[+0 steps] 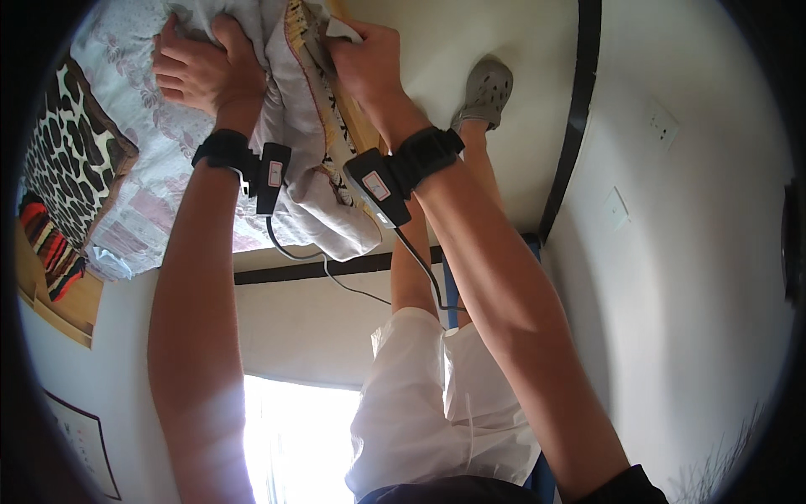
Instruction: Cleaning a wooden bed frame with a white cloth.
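My left hand [204, 66] lies on the bunched grey fabric of a quilt [299, 132] at the top left, its fingers spread and slightly bent; whether they pinch any cloth cannot be told. My right hand [368, 66] is closed around the quilt's edge at the side of the bed, and a pale fold sticks out above the thumb. Below the folded quilt a patterned layer with yellow trim [330, 148] shows along the wooden bed edge [356, 113]. A floral bedsheet [135, 120] spreads out to the left. Both wrists wear black straps with cabled devices.
A spotted black-and-white pillow [75, 157] and a striped cloth [53, 252] lie at the far left. A wall with a socket [661, 126] and a switch plate [617, 208] rises on the right. Cables hang between the arms. One foot wears a grey clog [488, 91].
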Tool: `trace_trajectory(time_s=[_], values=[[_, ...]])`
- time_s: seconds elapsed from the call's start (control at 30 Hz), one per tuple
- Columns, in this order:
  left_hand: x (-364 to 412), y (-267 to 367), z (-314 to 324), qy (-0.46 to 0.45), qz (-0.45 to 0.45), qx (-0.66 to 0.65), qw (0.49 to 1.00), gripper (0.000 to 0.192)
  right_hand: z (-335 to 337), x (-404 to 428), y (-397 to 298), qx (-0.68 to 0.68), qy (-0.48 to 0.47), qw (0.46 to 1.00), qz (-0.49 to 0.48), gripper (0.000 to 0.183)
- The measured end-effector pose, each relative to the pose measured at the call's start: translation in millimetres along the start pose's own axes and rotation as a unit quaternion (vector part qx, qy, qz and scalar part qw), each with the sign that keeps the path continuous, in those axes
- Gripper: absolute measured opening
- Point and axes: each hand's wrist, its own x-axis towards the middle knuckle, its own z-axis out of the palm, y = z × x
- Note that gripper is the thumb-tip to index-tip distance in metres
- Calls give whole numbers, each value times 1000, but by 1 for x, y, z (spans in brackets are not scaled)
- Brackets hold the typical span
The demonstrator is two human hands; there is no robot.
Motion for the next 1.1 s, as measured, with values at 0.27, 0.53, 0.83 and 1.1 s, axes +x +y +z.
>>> trace_trajectory(time_s=[0.27, 0.53, 0.83, 1.1], values=[[1, 0, -3, -9, 6, 2, 1000, 57, -33, -79, 26, -36, -74, 994, 76, 40], [1, 1, -4, -7, 13, 2, 1000, 55, -35, -79, 24, -48, -86, 992, 77, 26], [1, 8, -2, -21, 15, -3, 1000, 58, -28, -31, 40, -85, -49, 995, 15, 25], [1, -1, -1, -8, -8, -13, 1000, 58, -20, 17, 21, -33, -232, 969, 81, 28]])
